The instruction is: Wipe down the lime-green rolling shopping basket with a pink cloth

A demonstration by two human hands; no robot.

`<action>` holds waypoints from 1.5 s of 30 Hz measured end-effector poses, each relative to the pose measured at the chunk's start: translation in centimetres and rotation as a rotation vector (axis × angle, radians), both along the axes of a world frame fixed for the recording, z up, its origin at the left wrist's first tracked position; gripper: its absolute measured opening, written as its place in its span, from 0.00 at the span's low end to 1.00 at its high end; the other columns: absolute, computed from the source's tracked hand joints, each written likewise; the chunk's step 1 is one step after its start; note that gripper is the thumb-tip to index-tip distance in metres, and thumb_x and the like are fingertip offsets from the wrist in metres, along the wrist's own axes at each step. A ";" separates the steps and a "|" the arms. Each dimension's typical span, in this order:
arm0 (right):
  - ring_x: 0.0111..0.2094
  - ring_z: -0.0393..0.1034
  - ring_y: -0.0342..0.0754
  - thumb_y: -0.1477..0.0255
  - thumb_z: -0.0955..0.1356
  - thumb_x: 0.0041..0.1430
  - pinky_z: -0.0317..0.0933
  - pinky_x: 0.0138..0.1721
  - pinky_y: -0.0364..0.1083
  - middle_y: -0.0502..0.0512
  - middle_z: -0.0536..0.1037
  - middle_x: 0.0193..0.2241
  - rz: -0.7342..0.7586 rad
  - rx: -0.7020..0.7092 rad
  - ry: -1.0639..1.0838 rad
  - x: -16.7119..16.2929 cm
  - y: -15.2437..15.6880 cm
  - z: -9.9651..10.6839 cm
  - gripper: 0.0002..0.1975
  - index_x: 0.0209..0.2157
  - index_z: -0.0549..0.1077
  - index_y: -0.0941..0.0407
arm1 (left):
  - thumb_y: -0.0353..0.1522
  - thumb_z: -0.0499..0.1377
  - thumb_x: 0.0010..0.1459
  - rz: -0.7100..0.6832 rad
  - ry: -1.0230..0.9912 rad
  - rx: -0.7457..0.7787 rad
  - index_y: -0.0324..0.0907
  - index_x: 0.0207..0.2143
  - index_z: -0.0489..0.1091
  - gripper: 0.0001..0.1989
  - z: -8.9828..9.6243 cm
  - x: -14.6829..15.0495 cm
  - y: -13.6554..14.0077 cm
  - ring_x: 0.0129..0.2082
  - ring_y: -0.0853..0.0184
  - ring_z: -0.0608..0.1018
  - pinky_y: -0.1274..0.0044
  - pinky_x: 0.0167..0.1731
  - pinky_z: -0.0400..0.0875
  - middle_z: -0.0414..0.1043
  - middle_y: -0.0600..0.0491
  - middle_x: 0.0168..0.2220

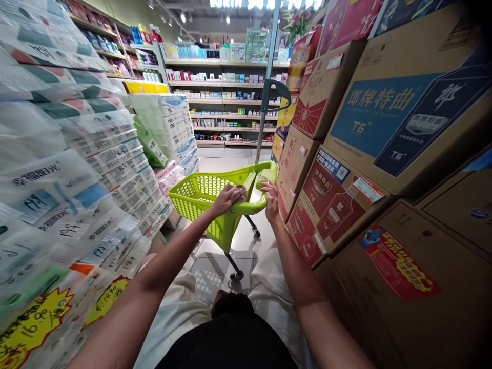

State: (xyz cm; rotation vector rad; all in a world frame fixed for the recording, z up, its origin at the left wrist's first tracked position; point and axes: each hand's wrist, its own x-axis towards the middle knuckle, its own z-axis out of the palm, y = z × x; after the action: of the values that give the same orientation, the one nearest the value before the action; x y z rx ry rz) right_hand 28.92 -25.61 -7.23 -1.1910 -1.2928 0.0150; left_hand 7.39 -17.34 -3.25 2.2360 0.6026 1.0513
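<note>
I have the green trolley (226,233) at twelve o'clock, standing on the tiled floor (215,163). My left hand (228,198) has its fingers folded over the handle bar (250,208); my right hand (271,205) is at the bar's two-o'clock corner, fingers loosely spread, and I cannot tell whether they grip. So the trolley is manned, with goods lining the shelves (226,129) beyond. Room to roll lies ahead at twelve; paper packs (119,156) edge me from nine to eleven, cartons (319,197) from one to three. The metal pole (262,128) near twelve-thirty looks easy to bump.
</note>
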 end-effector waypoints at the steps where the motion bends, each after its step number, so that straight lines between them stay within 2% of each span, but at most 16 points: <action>1: 0.68 0.57 0.53 0.67 0.54 0.66 0.51 0.70 0.57 0.59 0.76 0.56 0.012 0.000 0.006 0.2 -0.1 0.1 0.21 0.39 0.76 0.53 | 0.45 0.58 0.67 0.060 -0.020 0.060 0.43 0.44 0.80 0.18 -0.7 -0.5 -1.0 0.48 0.56 0.73 0.63 0.57 0.70 0.71 0.44 0.44; 4: 0.69 0.56 0.52 0.67 0.54 0.66 0.52 0.69 0.57 0.59 0.76 0.56 0.038 0.007 0.020 0.6 -0.1 0.2 0.21 0.38 0.76 0.53 | 0.45 0.54 0.68 0.244 -0.082 0.192 0.43 0.47 0.79 0.20 -3.3 -1.5 -3.6 0.54 0.54 0.70 0.61 0.61 0.66 0.66 0.42 0.50; 6: 0.68 0.58 0.52 0.66 0.53 0.66 0.54 0.68 0.56 0.59 0.77 0.56 0.036 -0.004 0.021 0.8 -0.1 0.1 0.22 0.37 0.76 0.53 | 0.44 0.53 0.69 0.332 -0.103 0.214 0.44 0.48 0.79 0.19 -4.8 -2.1 -4.4 0.57 0.53 0.68 0.60 0.64 0.63 0.65 0.42 0.51; 12: 0.67 0.62 0.52 0.67 0.53 0.66 0.55 0.67 0.56 0.59 0.78 0.55 0.066 -0.008 -0.005 1.8 -0.3 0.2 0.22 0.37 0.77 0.53 | 0.39 0.54 0.66 0.698 -0.117 0.064 0.44 0.52 0.77 0.18 -7.6 -5.3 -2.3 0.60 0.46 0.66 0.52 0.64 0.58 0.66 0.38 0.57; 14: 0.67 0.62 0.53 0.68 0.53 0.65 0.55 0.67 0.56 0.59 0.78 0.56 0.066 -0.033 -0.043 2.4 -0.6 0.7 0.22 0.36 0.77 0.53 | 0.37 0.53 0.66 0.762 -0.088 0.031 0.43 0.55 0.75 0.19 -8.2 -6.0 -1.6 0.61 0.44 0.66 0.50 0.63 0.57 0.66 0.36 0.59; 17: 0.64 0.65 0.54 0.71 0.55 0.64 0.49 0.70 0.60 0.57 0.79 0.55 -0.005 -0.149 -0.209 2.6 -1.2 2.4 0.19 0.34 0.76 0.53 | 0.36 0.54 0.67 0.755 -0.038 0.031 0.44 0.58 0.73 0.20 -8.9 -5.8 -1.3 0.60 0.46 0.67 0.54 0.62 0.58 0.68 0.38 0.59; 20: 0.55 0.73 0.55 0.72 0.59 0.65 0.39 0.72 0.63 0.56 0.82 0.49 -0.157 -0.266 -0.456 1.2 -1.8 4.3 0.15 0.35 0.77 0.52 | 0.36 0.54 0.67 0.684 0.010 0.067 0.45 0.59 0.72 0.20 -9.2 -4.9 -1.3 0.54 0.49 0.70 0.57 0.60 0.60 0.70 0.40 0.53; 23: 0.46 0.77 0.55 0.70 0.62 0.67 0.51 0.67 0.58 0.59 0.84 0.42 -0.262 -0.431 -0.694 -0.9 -2.1 5.7 0.14 0.38 0.79 0.53 | 0.36 0.53 0.68 0.611 0.071 0.091 0.44 0.59 0.72 0.20 -9.3 -4.6 -1.1 0.51 0.50 0.70 0.58 0.59 0.61 0.70 0.40 0.50; 25: 0.43 0.78 0.56 0.67 0.61 0.69 0.60 0.58 0.54 0.63 0.85 0.38 -0.347 -0.589 -0.776 -1.6 -2.0 6.2 0.17 0.37 0.81 0.56 | 0.36 0.52 0.68 0.550 0.105 0.110 0.44 0.58 0.72 0.20 -9.2 -4.9 -0.9 0.52 0.51 0.69 0.59 0.59 0.61 0.69 0.41 0.52; 27: 0.43 0.79 0.57 0.64 0.60 0.71 0.63 0.51 0.52 0.65 0.85 0.37 -0.417 -0.694 -0.799 -1.7 -2.0 6.5 0.22 0.36 0.83 0.57 | 0.35 0.52 0.68 0.487 0.120 0.123 0.45 0.58 0.72 0.19 -8.9 -5.1 -0.8 0.53 0.52 0.69 0.61 0.58 0.61 0.69 0.41 0.54; 31: 0.43 0.79 0.56 0.64 0.60 0.71 0.64 0.47 0.49 0.66 0.85 0.38 -0.456 -0.712 -0.811 -1.1 -2.0 6.7 0.23 0.38 0.85 0.58 | 0.35 0.50 0.70 0.450 0.069 0.147 0.46 0.58 0.72 0.19 -7.9 -3.3 -2.0 0.53 0.52 0.69 0.61 0.57 0.63 0.69 0.41 0.53; 36: 0.43 0.79 0.55 0.66 0.58 0.71 0.66 0.45 0.49 0.66 0.86 0.39 -0.489 -0.702 -0.800 -1.0 -1.8 7.1 0.24 0.40 0.85 0.59 | 0.33 0.48 0.70 0.295 0.054 0.259 0.49 0.58 0.73 0.21 -7.7 0.3 -3.8 0.61 0.52 0.65 0.60 0.62 0.61 0.66 0.42 0.60; 38: 0.43 0.79 0.56 0.66 0.58 0.71 0.66 0.44 0.48 0.65 0.86 0.39 -0.497 -0.709 -0.806 -0.8 -1.6 7.2 0.24 0.40 0.85 0.58 | 0.29 0.46 0.69 0.283 0.077 0.262 0.48 0.58 0.74 0.23 -8.3 -1.1 -3.0 0.62 0.53 0.64 0.60 0.64 0.61 0.66 0.42 0.60; 40: 0.43 0.79 0.57 0.67 0.58 0.70 0.66 0.43 0.49 0.66 0.85 0.40 -0.499 -0.727 -0.807 -0.6 -1.4 7.4 0.25 0.41 0.85 0.58 | 0.25 0.47 0.65 0.337 0.111 0.231 0.46 0.57 0.74 0.24 -9.1 -4.5 -1.3 0.62 0.52 0.65 0.59 0.65 0.60 0.67 0.41 0.59; 43: 0.43 0.79 0.59 0.67 0.58 0.70 0.67 0.43 0.50 0.68 0.85 0.41 -0.497 -0.747 -0.785 -0.4 -0.8 7.3 0.25 0.42 0.85 0.60 | 0.22 0.50 0.58 0.562 0.146 0.151 0.43 0.54 0.74 0.25 -10.0 -10.6 1.4 0.62 0.47 0.65 0.55 0.65 0.59 0.68 0.38 0.57; 45: 0.43 0.79 0.58 0.66 0.59 0.70 0.67 0.43 0.50 0.68 0.85 0.41 -0.490 -0.754 -0.767 -0.5 -0.4 7.2 0.24 0.43 0.85 0.60 | 0.21 0.51 0.55 0.686 0.152 0.110 0.41 0.53 0.75 0.25 -9.9 -12.7 2.6 0.61 0.45 0.66 0.53 0.64 0.58 0.69 0.37 0.56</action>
State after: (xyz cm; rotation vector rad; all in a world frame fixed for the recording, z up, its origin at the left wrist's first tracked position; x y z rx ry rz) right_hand 28.46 -25.97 -0.02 -2.2899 -1.6692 -0.3730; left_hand -5.35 -14.70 -13.20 2.2618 1.4800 1.2517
